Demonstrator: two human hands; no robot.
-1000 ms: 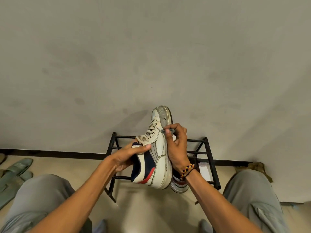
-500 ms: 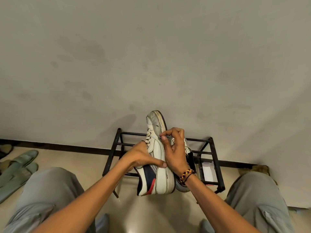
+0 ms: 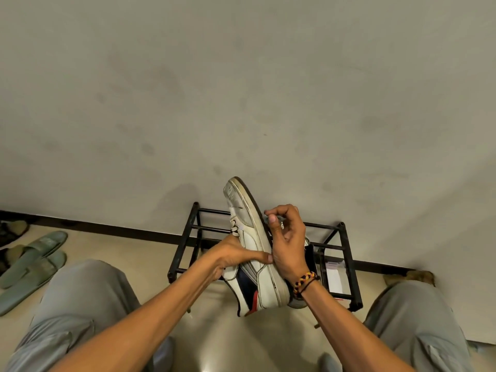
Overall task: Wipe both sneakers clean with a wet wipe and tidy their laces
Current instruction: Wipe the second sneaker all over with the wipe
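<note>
A white sneaker (image 3: 251, 238) with navy and red side panels is held up in front of me, toe pointing up, its sole edge turned to the right. My left hand (image 3: 233, 257) grips it around the middle, thumb across the side. My right hand (image 3: 287, 240) pinches a small grey wet wipe (image 3: 271, 218) against the sole edge near the toe. The laces (image 3: 234, 229) show at the sneaker's left. The second sneaker (image 3: 302, 299) sits on the rack behind my right wrist, mostly hidden.
A black metal shoe rack (image 3: 341, 264) stands against the wall, with a white packet (image 3: 334, 277) on its right side. Green slippers (image 3: 32, 260) lie on the floor at the left. My knees in grey trousers flank the scene.
The sneaker has rolled so its sole edge faces right and its toe leans left. My right hand with the wipe has moved onto the sole edge. The view has tilted down.
</note>
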